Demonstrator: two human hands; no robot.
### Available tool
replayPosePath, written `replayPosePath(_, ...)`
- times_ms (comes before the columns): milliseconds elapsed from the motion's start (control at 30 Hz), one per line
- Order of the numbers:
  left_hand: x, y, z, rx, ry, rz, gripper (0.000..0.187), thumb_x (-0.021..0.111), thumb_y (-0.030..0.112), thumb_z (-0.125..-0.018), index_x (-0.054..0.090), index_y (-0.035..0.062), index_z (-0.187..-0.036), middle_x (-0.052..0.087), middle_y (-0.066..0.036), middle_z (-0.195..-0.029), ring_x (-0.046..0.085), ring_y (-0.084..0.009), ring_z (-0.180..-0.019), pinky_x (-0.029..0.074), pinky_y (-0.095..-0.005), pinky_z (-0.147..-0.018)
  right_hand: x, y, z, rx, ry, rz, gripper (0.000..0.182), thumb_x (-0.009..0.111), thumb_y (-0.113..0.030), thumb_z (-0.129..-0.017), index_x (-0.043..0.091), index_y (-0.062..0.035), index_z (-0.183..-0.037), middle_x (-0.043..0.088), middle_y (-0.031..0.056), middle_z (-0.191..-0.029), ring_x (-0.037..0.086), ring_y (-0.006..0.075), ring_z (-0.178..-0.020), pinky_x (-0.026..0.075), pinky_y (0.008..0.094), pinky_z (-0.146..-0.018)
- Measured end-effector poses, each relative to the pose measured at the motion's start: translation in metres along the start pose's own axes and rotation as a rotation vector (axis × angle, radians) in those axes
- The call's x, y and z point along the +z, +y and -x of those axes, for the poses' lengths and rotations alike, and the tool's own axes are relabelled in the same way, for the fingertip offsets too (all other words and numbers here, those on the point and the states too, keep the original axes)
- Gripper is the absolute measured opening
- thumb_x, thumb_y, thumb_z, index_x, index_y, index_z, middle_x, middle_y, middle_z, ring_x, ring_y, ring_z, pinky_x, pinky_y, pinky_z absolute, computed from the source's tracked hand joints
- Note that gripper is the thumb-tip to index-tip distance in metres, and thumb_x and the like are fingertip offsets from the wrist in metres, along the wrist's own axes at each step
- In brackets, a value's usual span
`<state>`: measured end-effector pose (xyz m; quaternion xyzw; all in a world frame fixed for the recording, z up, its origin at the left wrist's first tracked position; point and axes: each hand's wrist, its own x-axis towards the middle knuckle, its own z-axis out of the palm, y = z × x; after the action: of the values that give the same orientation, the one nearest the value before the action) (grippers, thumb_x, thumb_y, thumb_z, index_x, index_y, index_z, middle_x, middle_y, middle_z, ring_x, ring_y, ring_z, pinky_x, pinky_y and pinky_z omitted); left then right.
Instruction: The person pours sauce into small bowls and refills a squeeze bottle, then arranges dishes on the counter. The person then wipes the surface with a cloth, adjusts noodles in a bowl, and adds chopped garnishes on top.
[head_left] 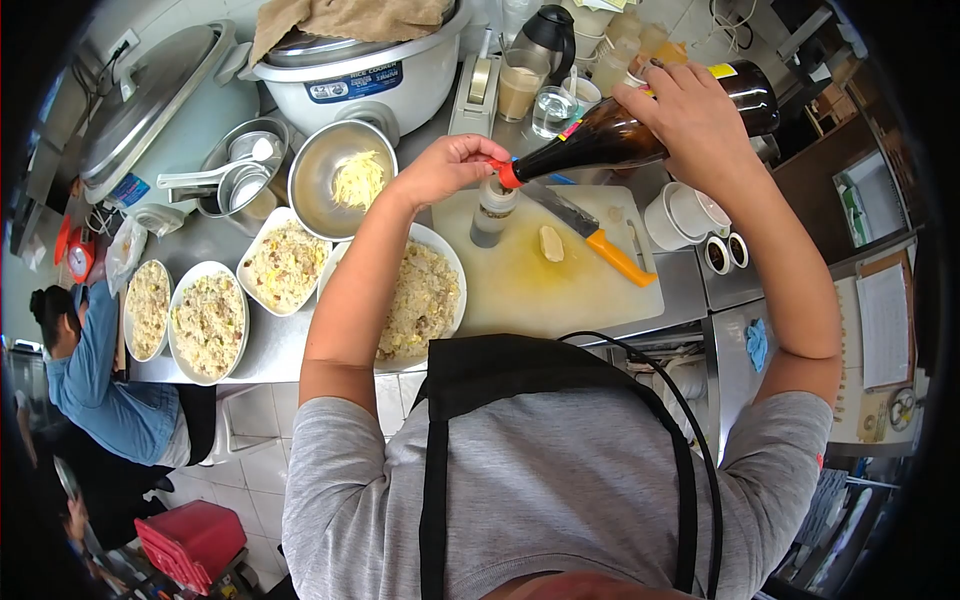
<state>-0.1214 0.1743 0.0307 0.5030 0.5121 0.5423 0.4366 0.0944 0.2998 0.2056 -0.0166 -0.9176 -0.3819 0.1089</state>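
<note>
My right hand (690,110) is wrapped round a large brown glass bottle (600,138), tilted with its neck pointing down to the left. At its mouth is a red cap (505,174), which the fingertips of my left hand (452,168) pinch. Directly below stands a small clear squeeze bottle (492,212), upright, with dark contents low inside. Whether liquid is flowing cannot be made out. Under it lies a white cutting board (590,308), holding a knife with an orange handle (620,258) and a peeled pale piece of food (551,243).
Several dishes of fried rice (208,325) line the counter's left side. Behind them are a steel bowl of pale shreds (340,215) and a rice cooker (420,85). White tubs (672,215) stand right of the board. A person in a blue shirt (120,390) sits at far left.
</note>
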Motion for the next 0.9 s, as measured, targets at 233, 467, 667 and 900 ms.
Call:
replayPosePath(233, -0.0005, -0.0004, 0.0005, 0.008, -0.001, 0.011, 0.023, 0.048, -0.005, -0.077, 0.054, 0.0015, -0.098, 0.056, -0.003, -0.095, 0.051, -0.0061, -0.085, 0.041, -0.0190, -0.077, -0.0026, -0.0020, -0.0011, 0.043, -0.103, -0.045, 0.065, 0.066, 0.002, -0.048, 0.045, -0.0152, -0.106, 0.048, 0.0106, -0.107, 0.046, 0.0255, -0.097, 0.036, 0.0335, -0.085)
replayPosePath(467, 0.0015, 0.0031, 0.0025, -0.003, 0.000, 0.012, 0.022, 0.048, -0.004, -0.078, 0.054, 0.0018, -0.098, 0.056, -0.002, -0.094, 0.051, -0.0057, -0.085, 0.040, -0.0189, -0.078, -0.0005, -0.0001, -0.0017, -0.017, -0.007, 0.013, 0.052, 0.062, 0.000, -0.054, 0.049, -0.0143, -0.103, 0.050, 0.0064, -0.084, 0.048, 0.0226, -0.085, 0.036, 0.0324, -0.078)
replayPosePath(667, 0.0002, 0.0002, 0.0018, -0.008, 0.000, 0.029, 0.022, 0.048, -0.004, -0.078, 0.054, 0.0020, -0.098, 0.056, -0.002, -0.094, 0.050, -0.0053, -0.085, 0.040, -0.0185, -0.077, 0.0002, 0.0001, -0.0023, -0.016, -0.011, -0.002, 0.052, 0.062, 0.000, -0.054, 0.050, -0.0140, -0.103, 0.050, 0.0063, -0.084, 0.048, 0.0225, -0.085, 0.036, 0.0322, -0.077)
replayPosePath(900, 0.0019, 0.0010, 0.0022, 0.001, 0.016, 0.032, 0.024, 0.047, -0.004, -0.076, 0.054, 0.0028, -0.098, 0.057, -0.003, -0.089, 0.051, -0.0067, -0.080, 0.040, -0.0195, -0.073, 0.0019, 0.0007, -0.0026, -0.014, -0.009, -0.007, 0.052, 0.061, 0.001, -0.055, 0.050, -0.0148, -0.103, 0.049, 0.0062, -0.083, 0.048, 0.0222, -0.085, 0.036, 0.0318, -0.076)
